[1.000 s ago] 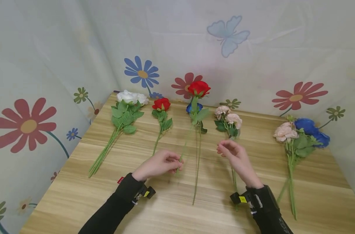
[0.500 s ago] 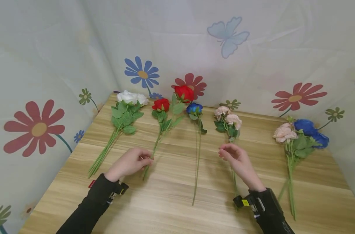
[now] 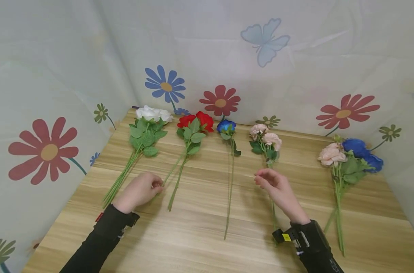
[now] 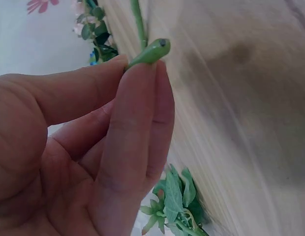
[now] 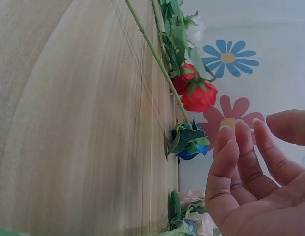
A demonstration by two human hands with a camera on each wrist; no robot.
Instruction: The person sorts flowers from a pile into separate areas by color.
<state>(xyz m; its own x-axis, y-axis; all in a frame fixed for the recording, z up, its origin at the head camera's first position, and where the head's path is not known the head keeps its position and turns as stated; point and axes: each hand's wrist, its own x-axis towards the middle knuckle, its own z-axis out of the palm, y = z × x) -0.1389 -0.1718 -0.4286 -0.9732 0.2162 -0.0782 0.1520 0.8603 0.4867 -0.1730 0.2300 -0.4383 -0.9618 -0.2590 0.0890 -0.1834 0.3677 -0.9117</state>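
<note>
Between thumb and fingers my left hand (image 3: pixel 142 190) pinches the stem of a red rose (image 3: pixel 205 120) near its lower end. In the left wrist view the cut tip of that green stem (image 4: pixel 156 51) pokes out past the fingertips. The rose's head lies against another red rose (image 3: pixel 184 121) at the back of the table, and their leaves overlap. My right hand (image 3: pixel 276 191) hovers with relaxed fingers above the stem of the pale pink flowers (image 3: pixel 272 140), holding nothing. A single blue rose (image 3: pixel 226 127) lies between the two hands, its long stem pointing toward me.
White roses (image 3: pixel 153 113) with bundled stems lie at the far left of the wooden table (image 3: pixel 207 242). At the right lie a pink flower (image 3: pixel 331 154) and blue roses (image 3: pixel 364 153) together. A printed curtain (image 3: pixel 200 45) hangs along the table's back edge.
My left hand has carried the red rose leftward from over the blue rose and lowered it beside the other red rose. My right hand has shifted only slightly.
</note>
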